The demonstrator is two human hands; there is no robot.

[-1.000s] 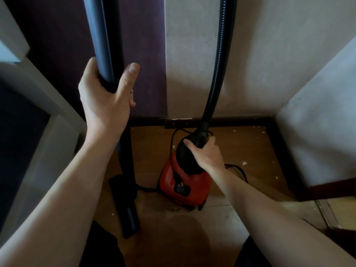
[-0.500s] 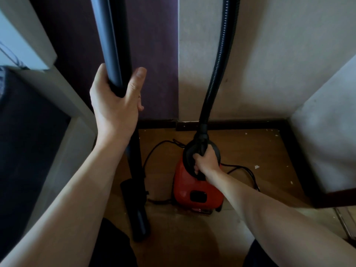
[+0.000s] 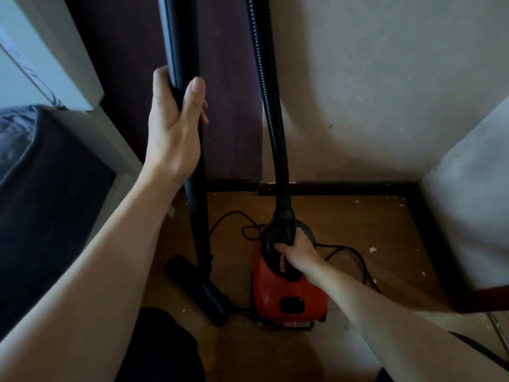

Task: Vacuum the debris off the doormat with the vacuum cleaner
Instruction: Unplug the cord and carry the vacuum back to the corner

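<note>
Hands on a vacuum cleaner [image 3: 275,295] in a dim room corner. My left hand [image 3: 173,128] is wrapped round the upright black tube [image 3: 183,37], thumb up the front, the same hold as a second ago. My right hand [image 3: 298,253] reaches down to the red machine on the floor. A second ago it lay over the black dome; now its fingers have curled shut round the carrying handle [image 3: 287,230] on top.

A ribbed hose [image 3: 271,106] rises from the machine, just in front of that handle, and leaves the top of the view. The tube ends in a flat black floor head [image 3: 195,288], resting on the wooden floor [image 3: 344,216] to the left of the machine. A black cord [image 3: 349,255] loops loose behind and to the right. A few pale scraps [image 3: 372,249] lie on the boards near the wall.

The doormat is not in view. With both hands now holding, I judge I am ready to lift the machine and carry it to the mat; no cleaning has begun.
</note>
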